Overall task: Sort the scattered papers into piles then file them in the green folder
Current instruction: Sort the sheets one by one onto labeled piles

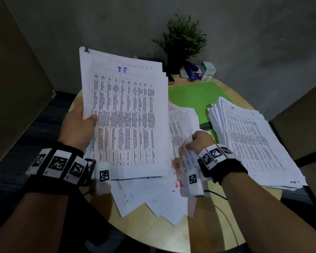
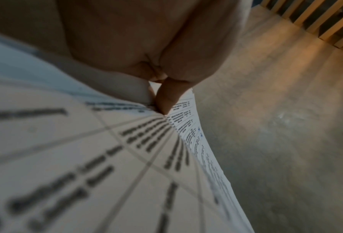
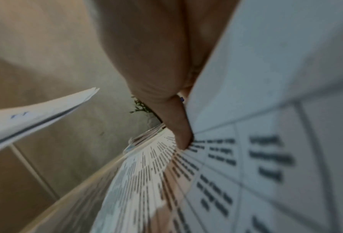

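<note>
My left hand (image 1: 80, 123) holds up a bundle of printed table sheets (image 1: 124, 114), thumb on the front page; the left wrist view shows the thumb (image 2: 166, 97) pressed on that bundle (image 2: 86, 157). My right hand (image 1: 199, 143) pinches a sheet (image 1: 182, 132) from the loose papers (image 1: 153, 196) scattered on the table; the right wrist view shows a finger (image 3: 178, 126) pressed on the printed sheet (image 3: 246, 157). A tall sorted pile (image 1: 252, 143) lies at the right. The green folder (image 1: 193, 99) lies flat behind the papers, partly covered.
The round wooden table (image 1: 150, 230) stands in a corner by grey walls. A potted plant (image 1: 182, 42) and small boxes (image 1: 202, 71) sit at its back edge. A black cable (image 1: 217, 194) runs from my right wrist across the table.
</note>
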